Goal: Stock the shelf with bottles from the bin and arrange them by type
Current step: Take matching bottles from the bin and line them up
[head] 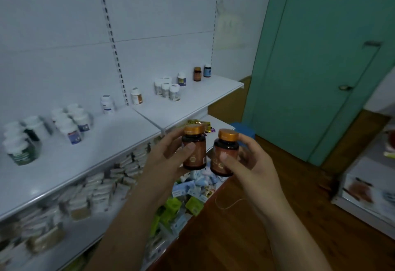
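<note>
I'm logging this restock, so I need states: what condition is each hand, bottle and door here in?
Left hand, grips first amber bottle.
Right hand, grips second amber bottle.
First amber bottle, capped, upright, held off the shelf.
Second amber bottle, capped, slightly tilted, held off the shelf.
Shelved amber bottle, capped, standing upright.
White bottles, capped, upright in groups on the shelf.
Green door, appears closed.

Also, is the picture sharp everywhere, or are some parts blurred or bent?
Head view: the amber bottle in the left hand and its twin in the right hand are fairly sharp; the white bottles at far left and the boxes below are smeared; the rail and door bow from the wide lens; light is dim and flat.
</note>
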